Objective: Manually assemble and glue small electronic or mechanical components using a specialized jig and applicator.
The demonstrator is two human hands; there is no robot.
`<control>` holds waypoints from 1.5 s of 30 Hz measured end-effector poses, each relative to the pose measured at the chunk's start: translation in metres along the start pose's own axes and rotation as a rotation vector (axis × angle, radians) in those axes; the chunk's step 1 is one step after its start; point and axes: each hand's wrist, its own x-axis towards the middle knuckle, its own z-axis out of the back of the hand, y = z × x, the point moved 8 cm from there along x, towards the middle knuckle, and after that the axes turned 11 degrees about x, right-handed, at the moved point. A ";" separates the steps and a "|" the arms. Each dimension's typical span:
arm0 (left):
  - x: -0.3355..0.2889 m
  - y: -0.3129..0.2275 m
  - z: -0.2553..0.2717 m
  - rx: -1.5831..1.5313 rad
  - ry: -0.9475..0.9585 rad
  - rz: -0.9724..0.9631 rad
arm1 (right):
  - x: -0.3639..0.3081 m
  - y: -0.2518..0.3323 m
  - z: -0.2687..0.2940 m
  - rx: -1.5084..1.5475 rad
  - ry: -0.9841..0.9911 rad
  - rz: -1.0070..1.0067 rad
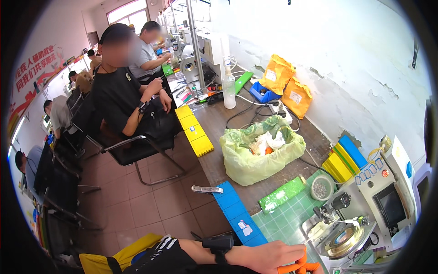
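My left hand (269, 256) reaches in at the lower edge, with orange covers on its fingers and a black band with a box on the wrist. Its fingers are curled together over the near edge of the green cutting mat (285, 227); what they hold, if anything, is hidden. Just right of it stands a bench machine (372, 201) with a round metal reel (343, 242) and a small dark screen. A blue ridged strip (235, 212) lies along the table edge beyond my forearm, nail clippers (206, 189) at its far end. My right hand is out of view.
A bin lined with a light green bag (255, 166) stands mid-table, a green packet (282, 194) and a cup of small metal parts (322, 187) nearer. Farther are yellow strips (194, 130), a bottle (229, 86), cables and orange bags (278, 75). A co-worker (121, 86) sits left.
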 end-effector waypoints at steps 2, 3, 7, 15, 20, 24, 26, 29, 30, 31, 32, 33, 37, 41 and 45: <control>0.008 0.009 0.003 0.019 0.021 -0.020 | 0.008 0.002 0.001 -0.039 -0.007 -0.021; 0.009 0.008 0.000 0.062 0.017 -0.049 | 0.016 0.004 0.000 -0.080 0.002 -0.010; -0.011 -0.016 -0.028 0.009 0.065 0.016 | -0.017 0.021 0.008 -0.039 0.034 0.017; -0.027 -0.027 -0.033 -0.001 0.140 0.049 | -0.024 -0.002 0.004 0.034 -0.048 -0.056; 0.008 0.013 0.006 0.116 0.156 0.007 | 0.001 -0.007 -0.004 0.072 0.032 -0.080; -0.003 0.007 -0.015 0.069 0.187 0.079 | -0.013 -0.010 0.006 0.119 -0.008 -0.016; -0.010 -0.002 -0.025 0.076 0.170 0.031 | -0.022 -0.009 0.006 0.118 0.005 -0.052; -0.001 -0.014 -0.008 0.038 0.213 0.104 | -0.019 0.007 0.010 0.139 -0.051 0.012; 0.000 -0.013 -0.002 0.172 0.205 0.035 | -0.023 -0.013 0.004 -0.054 0.084 0.105; 0.008 -0.010 0.010 0.191 0.145 0.030 | -0.029 -0.027 0.000 -0.044 0.078 0.083; 0.016 -0.008 0.018 0.153 0.140 0.036 | -0.030 -0.031 0.004 0.133 -0.029 -0.013; 0.028 -0.006 0.030 0.127 0.120 0.042 | -0.027 -0.036 0.010 0.308 -0.130 -0.090; 0.082 0.004 0.060 0.139 0.076 0.115 | -0.005 -0.043 -0.003 0.530 -0.088 -0.101; 0.120 0.021 0.054 0.257 0.097 0.017 | 0.028 -0.054 -0.029 0.551 -0.078 -0.067; 0.138 0.055 0.034 0.295 0.212 0.046 | 0.054 -0.080 -0.042 0.795 -0.264 -0.094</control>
